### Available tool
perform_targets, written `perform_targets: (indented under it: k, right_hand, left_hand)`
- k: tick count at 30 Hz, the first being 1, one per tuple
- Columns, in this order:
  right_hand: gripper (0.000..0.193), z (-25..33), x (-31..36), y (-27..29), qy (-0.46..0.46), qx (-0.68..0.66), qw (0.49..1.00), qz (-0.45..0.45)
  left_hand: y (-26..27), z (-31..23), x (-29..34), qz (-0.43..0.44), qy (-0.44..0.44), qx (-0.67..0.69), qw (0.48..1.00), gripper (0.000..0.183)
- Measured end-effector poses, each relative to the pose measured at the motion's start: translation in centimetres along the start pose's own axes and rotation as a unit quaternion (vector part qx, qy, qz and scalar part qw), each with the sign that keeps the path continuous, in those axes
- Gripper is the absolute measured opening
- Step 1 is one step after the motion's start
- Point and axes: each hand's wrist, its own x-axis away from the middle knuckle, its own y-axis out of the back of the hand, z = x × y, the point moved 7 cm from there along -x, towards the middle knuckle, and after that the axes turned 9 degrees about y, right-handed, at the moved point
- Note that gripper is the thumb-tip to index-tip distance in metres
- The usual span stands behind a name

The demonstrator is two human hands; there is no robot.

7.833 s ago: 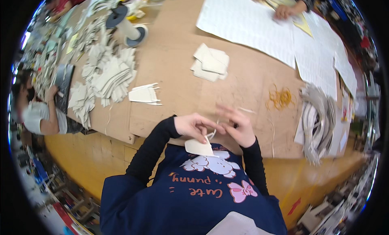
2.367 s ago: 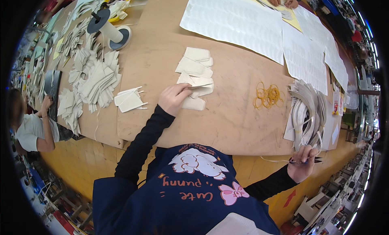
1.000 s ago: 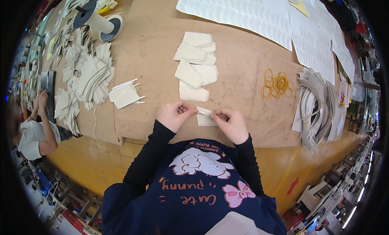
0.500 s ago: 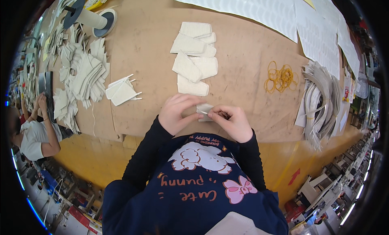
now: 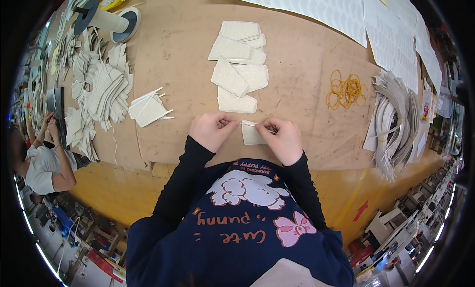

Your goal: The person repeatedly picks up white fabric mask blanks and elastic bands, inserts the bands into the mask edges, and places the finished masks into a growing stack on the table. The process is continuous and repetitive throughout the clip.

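Note:
A small cream fabric piece (image 5: 253, 136) lies on the table just in front of me, a narrow pale strip running along its far edge. My right hand (image 5: 283, 139) pinches the right side of this piece near the strip. Thumb and fingers of my left hand (image 5: 213, 130) are closed together just off the piece's far left corner; whatever they may hold is too small to make out. Beyond my hands, several cream fabric pieces (image 5: 237, 100) overlap in a column. To the left lies a small stack of fabric pieces with cords (image 5: 149, 108).
Heaps of cream fabric pieces (image 5: 106, 91) and a cord spool (image 5: 110, 22) occupy the left. On the right are yellow rubber bands (image 5: 348, 91), a bundle of grey strips (image 5: 393, 126) and white sheets (image 5: 316, 12). A co-worker's arm (image 5: 62, 160) shows at far left.
My left hand has drawn back left off the fabric piece, its fingers now pinched together. My right hand has shifted slightly right and away from me, and more of the piece shows.

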Motion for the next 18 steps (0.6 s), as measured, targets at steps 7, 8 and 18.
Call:
perform_targets:
  k: [7,8,18]
  right_hand:
    - [0.024,0.3,-0.2,0.1,0.005,0.035,0.999,-0.005]
    - [0.024,0.2,-0.3,0.0,0.001,0.041,0.999,0.001]
    - [0.023,0.4,-0.5,-0.1,0.007,0.051,0.998,0.023]
  left_hand:
    - [0.0,-0.5,-0.2,-0.03,0.036,-0.04,0.998,0.026]
    - [0.1,-0.7,-0.2,-0.03,0.037,-0.054,0.997,0.025]
    - [0.3,-1.3,-0.4,-0.042,0.03,-0.1,0.994,0.023]
